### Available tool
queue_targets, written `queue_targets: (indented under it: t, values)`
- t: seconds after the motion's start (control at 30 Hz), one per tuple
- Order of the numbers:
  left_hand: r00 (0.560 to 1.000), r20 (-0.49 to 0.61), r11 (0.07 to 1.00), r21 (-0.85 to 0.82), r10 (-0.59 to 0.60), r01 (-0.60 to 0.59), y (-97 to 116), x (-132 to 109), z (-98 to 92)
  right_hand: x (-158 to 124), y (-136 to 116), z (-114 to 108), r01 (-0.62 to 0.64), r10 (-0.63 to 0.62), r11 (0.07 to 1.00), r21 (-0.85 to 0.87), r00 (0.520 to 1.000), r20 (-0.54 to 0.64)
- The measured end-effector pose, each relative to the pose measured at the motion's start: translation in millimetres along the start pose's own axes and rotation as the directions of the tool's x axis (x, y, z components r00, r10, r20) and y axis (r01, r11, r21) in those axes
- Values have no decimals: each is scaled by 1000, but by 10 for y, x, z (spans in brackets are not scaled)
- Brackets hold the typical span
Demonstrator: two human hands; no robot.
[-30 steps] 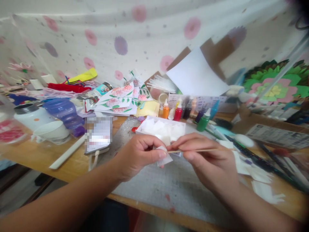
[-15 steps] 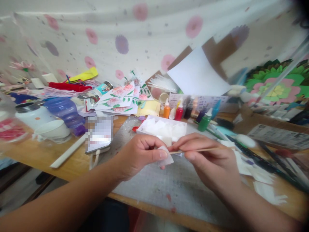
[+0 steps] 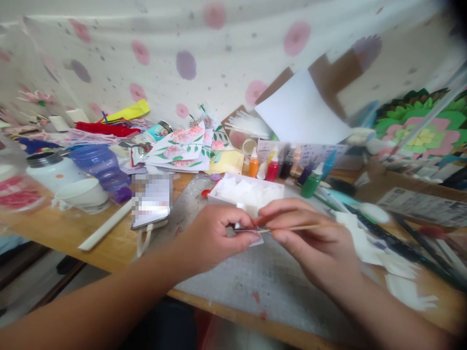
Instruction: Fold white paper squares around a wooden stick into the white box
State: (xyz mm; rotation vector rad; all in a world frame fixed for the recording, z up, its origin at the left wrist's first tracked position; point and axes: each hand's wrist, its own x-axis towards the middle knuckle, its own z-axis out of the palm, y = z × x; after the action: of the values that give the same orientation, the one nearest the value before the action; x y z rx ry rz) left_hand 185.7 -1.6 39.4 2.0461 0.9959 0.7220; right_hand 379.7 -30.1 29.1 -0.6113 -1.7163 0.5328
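My left hand (image 3: 215, 238) is closed in a pinch, thumb against forefinger, at the middle of the view. From under its thumb shows a corner of a small white paper piece (image 3: 258, 241); the rest is hidden by the fingers. A thin wooden stick (image 3: 306, 227) lies between the fingertips of my right hand (image 3: 317, 238), its tip reaching the left fingertips. Just behind both hands stands a white box (image 3: 219, 195) filled with white paper squares (image 3: 242, 189).
Behind the box are small paint bottles, orange (image 3: 253, 164), red (image 3: 272, 167) and green (image 3: 311, 182). A phone (image 3: 151, 201) on a cable lies left. Cut white paper strips (image 3: 404, 287) and brushes lie right. A grey cutting mat (image 3: 233, 287) is under the hands.
The white paper piece, broadly visible before, is now mostly hidden behind the left fingers. The left thumb and forefinger have come closer to the right fingertips and the stick.
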Motion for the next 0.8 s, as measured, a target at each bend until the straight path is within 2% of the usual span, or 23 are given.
queue_targets:
  t: [0.13,0.23,0.37,0.6,0.8]
  values:
    - [1000,-31,998,66,0,2,14,-16,1,-18,14,10,40,-41,998,-56,999,-19]
    - [999,-54,1000,20,2,-1,7,-19,-26,-32,45,5,56,-59,997,-49,996,-68]
    - [993,-96,997,-40,65,-69,5,-12,-70,-37,76,-3,30,-31,1000,-7,994,-109]
    - [977,-177,991,-35,119,-127,11,-12,-68,-13,33,14,42,-41,999,29,998,-44]
    - [973,-172,987,-13,153,-158,28,-16,-67,-26,27,-5,15,-10,991,133,999,-43]
